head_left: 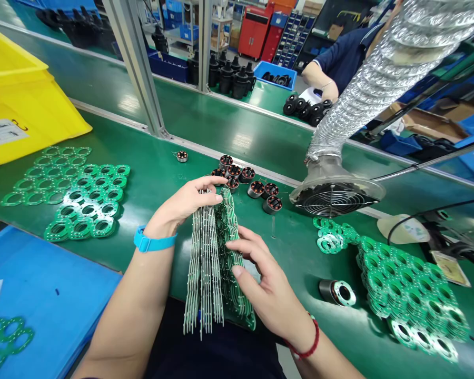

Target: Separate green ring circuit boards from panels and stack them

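A stack of green ring-patterned circuit board panels stands on edge in front of me, above the table's near edge. Many thin pale board edges face me on its left, while ring faces show on its right. My left hand, with a blue wristband, is closed on the stack's far end, thumb and fingers over the top. Along the right side, my right hand grips the panels with curved fingers; some fingertips are hidden behind them. Just beyond stand several dark cylindrical motor parts with copper windings.
Flat board panels lie left, near a yellow bin and a blue tray. At right are a board stack, a lying cylinder and a low-hanging exhaust duct. A co-worker's arm shows behind the frame.
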### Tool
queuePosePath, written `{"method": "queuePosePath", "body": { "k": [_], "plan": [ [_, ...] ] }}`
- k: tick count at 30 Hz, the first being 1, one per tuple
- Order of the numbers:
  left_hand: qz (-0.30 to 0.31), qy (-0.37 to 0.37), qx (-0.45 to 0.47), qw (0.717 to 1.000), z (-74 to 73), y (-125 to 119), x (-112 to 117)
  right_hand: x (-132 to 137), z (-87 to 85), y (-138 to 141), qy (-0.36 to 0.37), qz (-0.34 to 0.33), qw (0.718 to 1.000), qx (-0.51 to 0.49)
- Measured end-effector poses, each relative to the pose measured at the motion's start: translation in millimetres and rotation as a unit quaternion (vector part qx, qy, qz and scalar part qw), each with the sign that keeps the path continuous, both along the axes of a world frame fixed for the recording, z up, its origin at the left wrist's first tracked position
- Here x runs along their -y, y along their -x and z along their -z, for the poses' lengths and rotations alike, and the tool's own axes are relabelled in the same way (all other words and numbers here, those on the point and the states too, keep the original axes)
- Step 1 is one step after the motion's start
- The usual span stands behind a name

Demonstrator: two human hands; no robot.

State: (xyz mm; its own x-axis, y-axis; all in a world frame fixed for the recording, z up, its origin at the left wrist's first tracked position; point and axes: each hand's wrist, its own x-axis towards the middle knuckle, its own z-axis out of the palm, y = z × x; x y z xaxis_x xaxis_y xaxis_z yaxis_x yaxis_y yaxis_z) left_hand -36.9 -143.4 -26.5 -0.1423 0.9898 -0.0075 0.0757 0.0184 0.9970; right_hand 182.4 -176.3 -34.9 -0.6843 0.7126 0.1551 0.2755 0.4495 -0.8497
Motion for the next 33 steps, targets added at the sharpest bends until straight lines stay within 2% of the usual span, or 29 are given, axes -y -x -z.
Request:
{"method": "queuePosePath", "body": {
  "k": [3,9,22,28,33],
  "plan": [
    [0.005,-0.006,0.012,1.000,1.8,0.8,-0.6,-0.5,-1.8,1.9,-0.020,0.018,1.000,0.010],
    [0.006,-0.009,0.025,1.000,1.4,0.2,-0.5,0.9,-9.9,7.6,0.007,0.016,0.998,0.066],
    [0.015,-0.019,0.074,0.997,3.8,1.9,0.5,3.0,-7.3,5.8,0.047,0.003,0.997,0.056],
    [0.021,-0.026,0.098,0.995,5.5,3.9,0.5,1.7,-2.6,3.2,0.016,0.006,1.000,0.022],
    [0.014,-0.030,0.094,0.995,7.9,5.3,-0.1,1.3,-4.3,3.7,0.002,0.006,0.999,0.037]
  ]
}}
